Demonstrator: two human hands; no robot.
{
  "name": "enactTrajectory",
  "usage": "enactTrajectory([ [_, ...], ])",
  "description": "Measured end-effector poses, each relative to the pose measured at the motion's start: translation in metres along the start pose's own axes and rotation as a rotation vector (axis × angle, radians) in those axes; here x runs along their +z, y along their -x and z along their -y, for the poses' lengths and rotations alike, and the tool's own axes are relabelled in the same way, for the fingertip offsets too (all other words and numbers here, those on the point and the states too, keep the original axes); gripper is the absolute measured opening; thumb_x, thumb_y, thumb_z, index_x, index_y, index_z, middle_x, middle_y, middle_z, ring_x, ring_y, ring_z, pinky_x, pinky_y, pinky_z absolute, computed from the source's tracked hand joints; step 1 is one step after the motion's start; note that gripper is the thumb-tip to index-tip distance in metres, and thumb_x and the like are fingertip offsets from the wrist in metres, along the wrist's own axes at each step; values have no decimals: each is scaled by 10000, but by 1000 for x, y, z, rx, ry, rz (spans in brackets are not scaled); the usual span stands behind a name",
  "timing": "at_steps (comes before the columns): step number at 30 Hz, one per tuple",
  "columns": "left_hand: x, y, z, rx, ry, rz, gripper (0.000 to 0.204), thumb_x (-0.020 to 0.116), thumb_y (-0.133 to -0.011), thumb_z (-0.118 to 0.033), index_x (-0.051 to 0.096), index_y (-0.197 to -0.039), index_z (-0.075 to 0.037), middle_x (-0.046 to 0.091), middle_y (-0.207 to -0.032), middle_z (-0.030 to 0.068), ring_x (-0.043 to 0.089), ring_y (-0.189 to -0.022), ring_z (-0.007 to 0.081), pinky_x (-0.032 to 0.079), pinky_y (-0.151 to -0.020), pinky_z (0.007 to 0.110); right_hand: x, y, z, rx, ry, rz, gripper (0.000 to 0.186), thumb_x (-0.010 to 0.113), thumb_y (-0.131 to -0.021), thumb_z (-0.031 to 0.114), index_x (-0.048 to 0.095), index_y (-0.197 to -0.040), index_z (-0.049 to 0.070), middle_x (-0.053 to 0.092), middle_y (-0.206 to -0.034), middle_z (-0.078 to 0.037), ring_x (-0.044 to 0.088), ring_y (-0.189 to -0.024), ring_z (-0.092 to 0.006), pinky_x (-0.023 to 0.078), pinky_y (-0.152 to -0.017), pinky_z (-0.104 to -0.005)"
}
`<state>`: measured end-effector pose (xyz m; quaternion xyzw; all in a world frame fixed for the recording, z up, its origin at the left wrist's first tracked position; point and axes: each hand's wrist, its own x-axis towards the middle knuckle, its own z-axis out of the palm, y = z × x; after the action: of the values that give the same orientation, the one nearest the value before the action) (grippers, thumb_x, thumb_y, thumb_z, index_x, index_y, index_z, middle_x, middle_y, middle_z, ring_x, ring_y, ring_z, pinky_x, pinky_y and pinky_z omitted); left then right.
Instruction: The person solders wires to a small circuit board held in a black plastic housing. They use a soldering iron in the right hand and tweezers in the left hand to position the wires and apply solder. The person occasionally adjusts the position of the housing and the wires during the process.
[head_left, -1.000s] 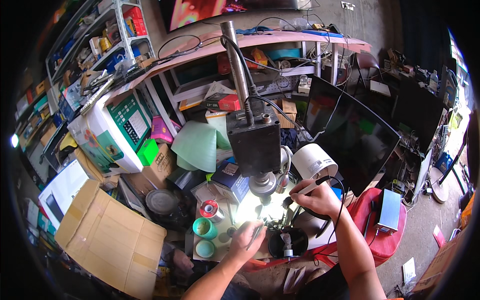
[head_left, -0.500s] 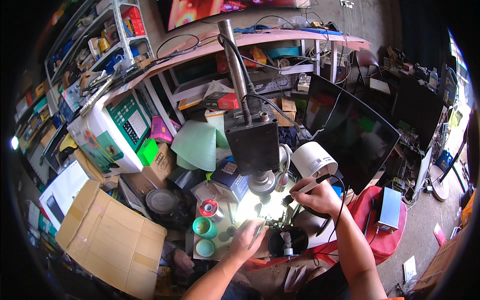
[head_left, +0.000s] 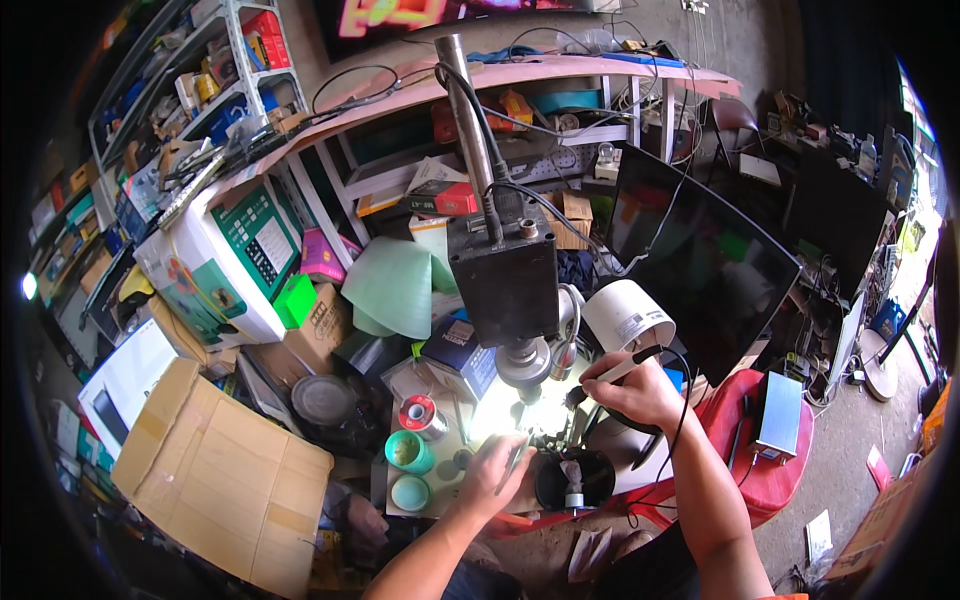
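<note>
My left hand (head_left: pixel 488 480) is closed around slim metal tweezers (head_left: pixel 514 460), at the near left of a brightly lit spot. In my right hand (head_left: pixel 648 398) is a soldering iron (head_left: pixel 624 369), held like a pen, with a black cable running off it. Its tip points down and left toward the lit spot, where glare hides the small work piece. Above that spot stands a black microscope (head_left: pixel 503 280) on a metal post. Between my hands sits a round black container (head_left: pixel 548 488) with a white-capped object in it.
Left of my left hand are a solder spool (head_left: pixel 417 412) and two green tubs (head_left: pixel 408 452). A white cylinder (head_left: pixel 628 318) stands behind my right hand. On a red stool (head_left: pixel 735 440) at the right rests a blue box (head_left: pixel 778 417). A cardboard flap (head_left: pixel 225 475) lies at left.
Both hands stay nearly where they were, with the same tools in them. The picture on the wall screen has changed.
</note>
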<state>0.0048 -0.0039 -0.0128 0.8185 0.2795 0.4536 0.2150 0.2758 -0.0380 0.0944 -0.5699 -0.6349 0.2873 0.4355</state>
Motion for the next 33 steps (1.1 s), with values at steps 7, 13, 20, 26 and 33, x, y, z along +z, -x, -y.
enactTrajectory([
  [7, 2, 0, 2, -53, -43, 10, 215, 799, -891, -44, 676, -1065, -13, 714, -966, 182, 721, -880, 369, 574, -771, 418, 3, -3, -11, -16, -16, -19, 218, 757, -898, 184, 789, -1017, 4, 759, -878, -54, 699, -813, -121, 565, -742, -291],
  [13, 1, -1, -4, -49, -6, 11, 226, 780, -894, -1, 654, -1083, -5, 697, -967, 182, 709, -878, 383, 572, -768, 422, 2, 0, -7, 15, -1, -19, 219, 738, -907, 174, 786, -1025, -5, 740, -883, -41, 672, -807, -109, 550, -740, -287],
  [20, 2, -1, -2, -4, 13, -1, 235, 772, -893, 33, 627, -1075, 2, 685, -971, 174, 714, -836, 347, 567, -730, 393, 2, 0, 0, 52, -14, 11, 250, 743, -904, 196, 788, -1061, 7, 753, -918, -51, 676, -849, -124, 541, -790, -292],
  [26, 1, -4, -2, -11, 45, 0, 237, 770, -892, 42, 620, -1073, 6, 684, -972, 173, 712, -839, 353, 568, -734, 397, 2, -1, 1, 52, 12, 18, 247, 740, -903, 189, 787, -1065, 8, 755, -933, -58, 681, -861, -130, 541, -800, -292],
  [33, 2, -4, -1, -5, 34, -8, 246, 772, -887, 44, 623, -1079, 3, 687, -973, 175, 712, -847, 361, 572, -742, 400, 4, -2, 0, 49, 19, 3, 256, 744, -890, 198, 788, -1051, 4, 758, -905, -77, 700, -845, -150, 557, -793, -306],
])
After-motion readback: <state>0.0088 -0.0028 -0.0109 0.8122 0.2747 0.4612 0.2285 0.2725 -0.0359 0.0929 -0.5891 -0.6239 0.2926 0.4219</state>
